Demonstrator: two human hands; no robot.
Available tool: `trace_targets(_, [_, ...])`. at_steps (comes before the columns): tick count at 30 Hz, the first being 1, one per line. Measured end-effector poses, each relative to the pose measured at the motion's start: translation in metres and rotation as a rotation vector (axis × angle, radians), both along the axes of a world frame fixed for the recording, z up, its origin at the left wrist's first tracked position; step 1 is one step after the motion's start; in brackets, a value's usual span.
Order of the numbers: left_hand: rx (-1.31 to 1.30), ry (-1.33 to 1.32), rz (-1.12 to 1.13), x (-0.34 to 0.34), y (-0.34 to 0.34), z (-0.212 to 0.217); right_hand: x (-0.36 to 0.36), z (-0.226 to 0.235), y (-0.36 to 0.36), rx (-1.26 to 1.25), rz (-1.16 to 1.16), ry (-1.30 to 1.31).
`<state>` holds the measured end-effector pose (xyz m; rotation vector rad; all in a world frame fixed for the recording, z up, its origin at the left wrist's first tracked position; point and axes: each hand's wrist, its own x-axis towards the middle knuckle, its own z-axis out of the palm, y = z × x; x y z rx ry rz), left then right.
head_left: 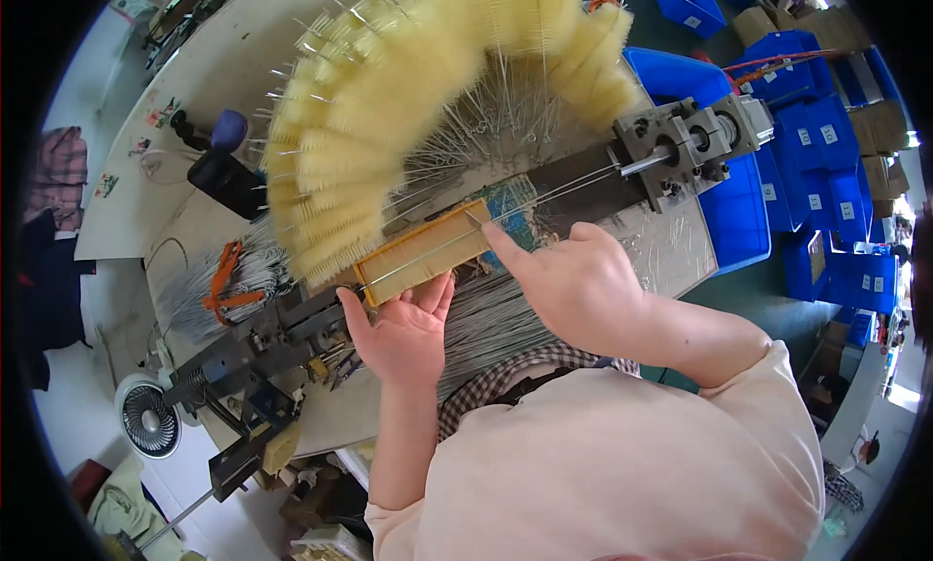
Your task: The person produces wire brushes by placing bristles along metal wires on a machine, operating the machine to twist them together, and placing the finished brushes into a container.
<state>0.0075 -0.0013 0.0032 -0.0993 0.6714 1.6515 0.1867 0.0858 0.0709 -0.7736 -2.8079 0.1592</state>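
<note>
A shallow orange-edged tray [413,255] lies slanted in front of me, with thin wires [437,242] running lengthwise over it. My left hand [400,336] is palm up at the tray's lower left end, thumb apart at the corner and fingers reaching under its near edge; the fingertips are partly hidden. My right hand [586,281] stretches its index finger to the tray's right end, touching or nearly touching it. Its other fingers are curled, and I see nothing held in it. Behind the tray, many yellow-bristled twisted-wire brushes [355,124] stand in an arc.
A metal clamping machine [680,148] holds the wires' right end. Another mechanism [262,333] stands at the left, near orange-handled pliers [225,274]. Bundled wires [491,318] lie near my body. Blue bins [724,206] stand at the right, a small fan [149,417] at the lower left.
</note>
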Motion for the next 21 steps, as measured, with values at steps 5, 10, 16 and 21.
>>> trace_targets(5, [-0.001, 0.001, -0.019, 0.0, 0.0, 0.0, -0.001, 0.001, -0.006, 0.031, 0.012, -0.052])
trace_targets(10, [0.002, 0.048, -0.052, 0.0, 0.0, 0.007, -0.006, -0.001, -0.009, 0.03, 0.006, -0.056])
trace_targets(16, [-0.021, 0.036, -0.087, -0.005, -0.001, 0.008, -0.011, 0.0, -0.012, 0.096, -0.033, -0.097])
trace_targets(21, [-0.046, 0.121, -0.137, -0.007, 0.001, 0.011, -0.012, 0.0, -0.012, 0.134, -0.057, -0.133])
